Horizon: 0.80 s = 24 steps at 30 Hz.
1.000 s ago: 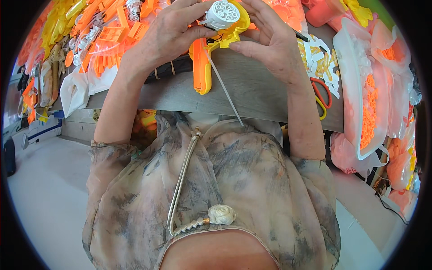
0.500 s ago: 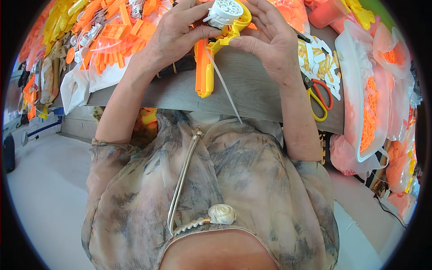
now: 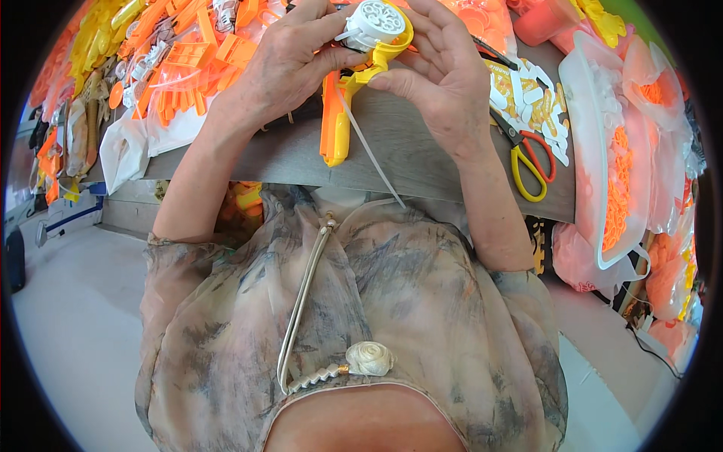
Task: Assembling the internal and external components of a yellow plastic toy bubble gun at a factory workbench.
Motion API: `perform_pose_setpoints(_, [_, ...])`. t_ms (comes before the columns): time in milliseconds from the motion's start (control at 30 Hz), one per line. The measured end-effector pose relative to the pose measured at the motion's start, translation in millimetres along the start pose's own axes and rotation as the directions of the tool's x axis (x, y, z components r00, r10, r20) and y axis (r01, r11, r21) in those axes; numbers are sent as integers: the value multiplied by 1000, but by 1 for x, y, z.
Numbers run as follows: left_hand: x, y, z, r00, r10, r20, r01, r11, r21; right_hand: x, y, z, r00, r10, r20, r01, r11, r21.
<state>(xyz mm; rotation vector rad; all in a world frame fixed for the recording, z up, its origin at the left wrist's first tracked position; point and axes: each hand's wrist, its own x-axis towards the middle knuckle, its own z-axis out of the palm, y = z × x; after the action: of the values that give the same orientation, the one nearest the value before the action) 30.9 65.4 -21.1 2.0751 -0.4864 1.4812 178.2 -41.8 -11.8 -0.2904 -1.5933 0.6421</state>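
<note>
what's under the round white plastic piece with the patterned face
Under the round white plastic piece, part of a curved yellow plastic frame shows; the piece itself and the left hand cover the rest.

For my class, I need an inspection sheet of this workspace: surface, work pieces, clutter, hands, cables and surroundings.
Surface: grey table, faintly wood-grained.
Work pieces: yellow-and-orange plastic piece, white round part at its upper end; thin whitish strip hanging toward the wearer.
Clutter: orange parts heaped left; scissors right of the hands, beside white pieces; white bin with orange rings at far right.
Hands: left hand and right hand both have fingers around the plastic piece's upper end.
Cables: black cord, lower right.
Surroundings: pale floor.
</note>
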Motion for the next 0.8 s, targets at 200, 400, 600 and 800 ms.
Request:
perform_pose_setpoints(200, [43, 56, 8, 551, -817, 173, 582, 524, 622, -14, -5, -9, 994, -16, -112, 9, 998, -60])
perform_pose_setpoints(400, [7, 28, 33, 714, -657, 240, 413, 673, 613, -49, -24, -31, 631, 724, -278, -769, 536, -349])
perform_pose_setpoints(600, [-3, 19, 16, 608, -733, 305, 400, 614, 681, -60, -7, -20, 693, 642, -328, -660, 381, -648])
perform_pose_setpoints(800, [11, 54, -21, 808, -534, 248, 355, 778, 518, -62, -67, 20, 812, 542, -216, -427, 300, -853])
